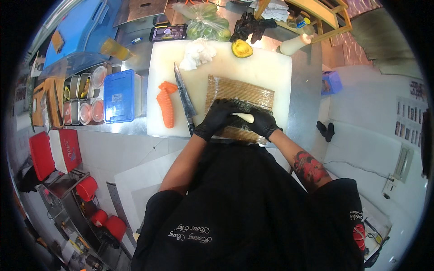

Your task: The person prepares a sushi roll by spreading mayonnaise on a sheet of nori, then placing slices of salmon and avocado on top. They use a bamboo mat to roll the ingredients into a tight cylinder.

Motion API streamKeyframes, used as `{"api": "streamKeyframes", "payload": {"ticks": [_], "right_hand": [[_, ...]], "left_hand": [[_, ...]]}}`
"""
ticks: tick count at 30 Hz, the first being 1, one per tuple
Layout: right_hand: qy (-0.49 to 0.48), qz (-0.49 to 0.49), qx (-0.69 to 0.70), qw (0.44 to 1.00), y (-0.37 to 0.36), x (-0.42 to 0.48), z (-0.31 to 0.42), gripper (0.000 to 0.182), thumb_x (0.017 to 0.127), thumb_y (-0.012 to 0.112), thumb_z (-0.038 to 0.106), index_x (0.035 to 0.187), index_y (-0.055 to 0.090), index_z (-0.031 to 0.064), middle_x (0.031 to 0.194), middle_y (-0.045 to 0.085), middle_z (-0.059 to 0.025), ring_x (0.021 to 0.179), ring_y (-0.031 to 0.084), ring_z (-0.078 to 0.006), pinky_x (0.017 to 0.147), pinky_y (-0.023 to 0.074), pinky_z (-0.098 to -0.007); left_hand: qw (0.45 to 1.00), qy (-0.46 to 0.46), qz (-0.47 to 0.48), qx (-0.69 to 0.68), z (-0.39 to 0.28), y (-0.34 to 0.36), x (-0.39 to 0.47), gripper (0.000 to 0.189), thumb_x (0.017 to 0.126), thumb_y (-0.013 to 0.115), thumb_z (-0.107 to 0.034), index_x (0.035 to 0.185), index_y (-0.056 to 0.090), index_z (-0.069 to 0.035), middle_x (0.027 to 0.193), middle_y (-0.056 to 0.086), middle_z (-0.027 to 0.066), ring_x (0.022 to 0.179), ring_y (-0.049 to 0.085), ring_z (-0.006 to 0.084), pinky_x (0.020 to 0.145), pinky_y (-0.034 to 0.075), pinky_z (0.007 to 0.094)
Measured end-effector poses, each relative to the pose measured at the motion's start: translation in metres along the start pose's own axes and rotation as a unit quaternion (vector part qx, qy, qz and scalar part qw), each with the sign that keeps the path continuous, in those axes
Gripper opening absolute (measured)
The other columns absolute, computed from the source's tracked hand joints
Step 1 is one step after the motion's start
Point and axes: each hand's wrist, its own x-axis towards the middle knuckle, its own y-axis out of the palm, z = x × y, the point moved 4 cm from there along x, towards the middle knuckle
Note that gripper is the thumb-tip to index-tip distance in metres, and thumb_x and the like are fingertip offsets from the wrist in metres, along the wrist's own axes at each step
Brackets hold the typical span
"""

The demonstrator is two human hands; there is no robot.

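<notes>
A bamboo rolling mat [241,88] lies on the white cutting board [281,78], with a dark sheet that looks like nori [242,105] on it. My left hand [219,117], in a black glove, rests over the sheet's left part. My right hand [264,122], gloved alike, is at its right part. Between them is a pale tapered piece [245,117], close to the fingers of both hands; whether either grips it is unclear. Left of the mat lie a long knife [183,93] and an orange block of fish, apparently salmon [165,107]. Half an avocado [242,48] sits near the board's far edge.
Crumpled white paper [198,54] is on the board's far side. Beyond stand bagged green produce [208,23], black gloves [251,27] and a squeeze bottle [295,44]. A blue-lidded box [119,96] and metal containers [85,86] stand at the left.
</notes>
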Motion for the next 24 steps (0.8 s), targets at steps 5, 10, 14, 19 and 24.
{"api": "streamKeyframes", "payload": {"ticks": [5,10,14,19,24], "right_hand": [[-0.021,0.054,0.210,0.976,0.019,-0.001,-0.021,0.050,0.093,0.059,0.037,0.127,0.052,0.0016,0.110,0.063,-0.0269,0.101,0.061,-0.0439,0.090,0.0492,-0.0470],[-0.079,0.104,0.130,0.983,0.018,-0.009,-0.024,0.048,0.097,0.053,0.031,0.132,0.044,-0.0012,0.111,0.061,-0.0308,0.101,0.061,-0.0453,0.086,0.0483,-0.0504],[-0.100,0.040,0.109,0.988,0.009,-0.012,-0.014,0.042,0.097,0.052,0.033,0.125,0.053,0.0009,0.103,0.064,-0.0286,0.094,0.063,-0.0451,0.081,0.0491,-0.0507],[-0.076,0.041,0.099,0.991,0.004,-0.010,-0.016,0.040,0.096,0.054,0.034,0.121,0.057,0.0031,0.097,0.067,-0.0239,0.092,0.064,-0.0435,0.078,0.0512,-0.0494],[-0.086,0.009,0.140,0.986,0.016,-0.010,-0.025,0.037,0.096,0.054,0.037,0.113,0.063,0.0055,0.099,0.068,-0.0227,0.095,0.064,-0.0413,0.080,0.0509,-0.0485]], "left_hand": [[0.999,0.040,-0.023,0.002,0.000,-0.007,0.000,0.028,0.080,0.071,-0.022,0.107,0.072,-0.016,0.113,0.063,0.0082,0.109,0.053,0.0309,0.099,0.037,0.0451],[1.000,0.019,-0.019,0.001,-0.004,-0.005,0.000,0.030,0.078,0.072,-0.022,0.107,0.071,-0.016,0.111,0.063,0.0078,0.109,0.053,0.0308,0.097,0.037,0.0452],[1.000,0.010,-0.001,0.012,-0.004,-0.002,0.000,0.031,0.078,0.073,-0.025,0.108,0.071,-0.017,0.112,0.063,0.0079,0.109,0.053,0.0305,0.096,0.038,0.0444],[0.992,-0.045,-0.114,-0.001,-0.032,-0.021,-0.012,0.034,0.082,0.070,-0.031,0.110,0.069,-0.011,0.115,0.064,0.0096,0.105,0.058,0.0297,0.092,0.042,0.0408],[0.814,-0.312,-0.038,-0.488,-0.075,0.033,-0.057,0.031,0.093,0.063,-0.023,0.119,0.061,-0.005,0.122,0.062,0.0072,0.108,0.058,0.0196,0.091,0.047,0.0319]]}}
